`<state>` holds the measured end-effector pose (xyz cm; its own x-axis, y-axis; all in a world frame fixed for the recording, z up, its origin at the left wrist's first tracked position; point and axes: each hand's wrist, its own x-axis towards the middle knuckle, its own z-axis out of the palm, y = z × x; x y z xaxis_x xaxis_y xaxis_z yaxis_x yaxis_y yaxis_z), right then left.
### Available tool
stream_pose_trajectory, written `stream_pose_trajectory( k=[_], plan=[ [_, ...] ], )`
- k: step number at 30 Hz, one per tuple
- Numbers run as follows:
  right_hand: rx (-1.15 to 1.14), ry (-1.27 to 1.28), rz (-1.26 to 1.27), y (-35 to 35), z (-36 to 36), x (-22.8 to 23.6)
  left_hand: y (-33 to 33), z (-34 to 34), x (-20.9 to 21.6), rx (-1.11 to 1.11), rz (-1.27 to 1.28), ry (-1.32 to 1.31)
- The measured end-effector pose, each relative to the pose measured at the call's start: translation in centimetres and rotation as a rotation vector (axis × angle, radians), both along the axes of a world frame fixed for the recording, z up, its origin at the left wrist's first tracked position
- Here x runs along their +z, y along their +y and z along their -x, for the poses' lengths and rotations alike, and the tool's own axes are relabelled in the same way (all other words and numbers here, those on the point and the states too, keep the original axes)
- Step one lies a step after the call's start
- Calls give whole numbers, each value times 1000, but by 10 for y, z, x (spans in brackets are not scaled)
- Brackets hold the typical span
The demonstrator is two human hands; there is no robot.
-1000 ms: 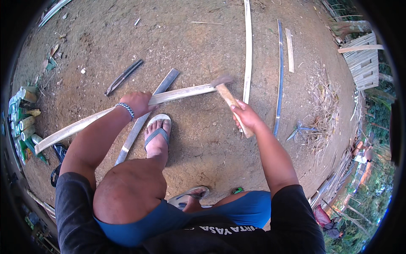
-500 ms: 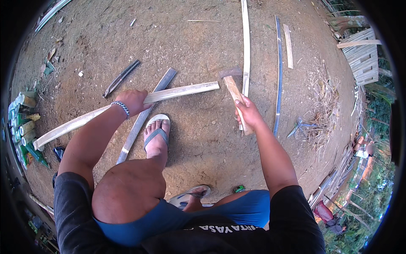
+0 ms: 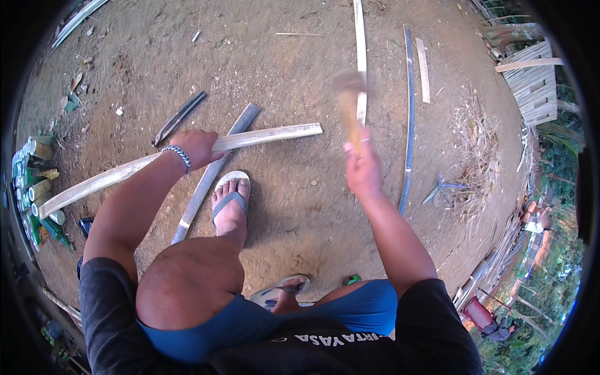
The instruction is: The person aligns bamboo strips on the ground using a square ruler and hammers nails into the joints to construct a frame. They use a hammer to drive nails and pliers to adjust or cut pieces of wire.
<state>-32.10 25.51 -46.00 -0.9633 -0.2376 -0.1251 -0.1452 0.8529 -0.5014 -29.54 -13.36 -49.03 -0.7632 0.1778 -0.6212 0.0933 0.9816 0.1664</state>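
My left hand (image 3: 195,149) is closed around a long pale bamboo slat (image 3: 275,135). The slat slants from the lower left up to the right and crosses over a dark grey slat (image 3: 206,185) on the ground. My right hand (image 3: 362,167) grips the wooden handle of a hammer (image 3: 352,115), raised to the right of the pale slat's end and apart from it. Its metal head is smeared by motion. Dark pincers (image 3: 179,118) lie on the ground beyond my left hand.
Bare soil (image 3: 294,200) spreads around my sandalled foot (image 3: 230,200). A pale strip (image 3: 360,50), a dark strip (image 3: 409,119) and a short slat (image 3: 423,70) lie to the right. Green bamboo pieces (image 3: 39,187) are heaped at far left; dry litter (image 3: 478,144) lies at right.
My right hand has lifted the hammer and swung its head away from me. The pale slat has slid slightly down and left with my left hand still around it.
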Motion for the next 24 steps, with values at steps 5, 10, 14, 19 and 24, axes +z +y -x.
stream_pose_trajectory(
  k=[5,10,14,19,24],
  plan=[
    [26,-143,-238,15,-8,-13,6,8,9,23,14,-3],
    [-162,142,130,-2,13,24,8,-1,14,30,4,-55],
    [-137,381,238,-1,-10,3,2,0,13,44,-72,-86],
    [-292,-10,138,29,-45,-49,-1,11,-1,101,-216,-301],
    [-396,-151,173,45,-77,-100,-2,18,-6,249,-277,-547]
  ],
)
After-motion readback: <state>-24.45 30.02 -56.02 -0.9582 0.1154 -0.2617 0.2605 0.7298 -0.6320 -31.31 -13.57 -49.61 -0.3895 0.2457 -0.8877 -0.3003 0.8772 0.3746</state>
